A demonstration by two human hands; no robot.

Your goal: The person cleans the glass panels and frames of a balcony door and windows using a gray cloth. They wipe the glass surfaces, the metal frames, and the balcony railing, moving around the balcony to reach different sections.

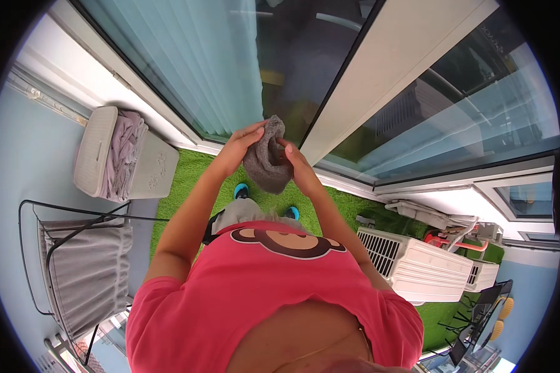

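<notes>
A grey-brown cloth (268, 163), bunched and folded with a hollow in its middle, is held up between my two hands in front of the glass. My left hand (238, 147) pinches its upper left side between thumb and fingers. At the right side, my right hand (295, 163) grips the cloth, with fingertips tucked partly inside the fold. Below the cloth, my feet in dark and blue footwear (241, 191) stand on green artificial turf (186, 175).
Glass panels (303, 60) with a pale frame rise ahead. At left stand a lidded hamper (156, 163) holding mauve fabric and a black metal frame (30, 261) near grey fabric. At right are white outdoor air-conditioning units (429, 268), pipes, and black furniture (487, 298).
</notes>
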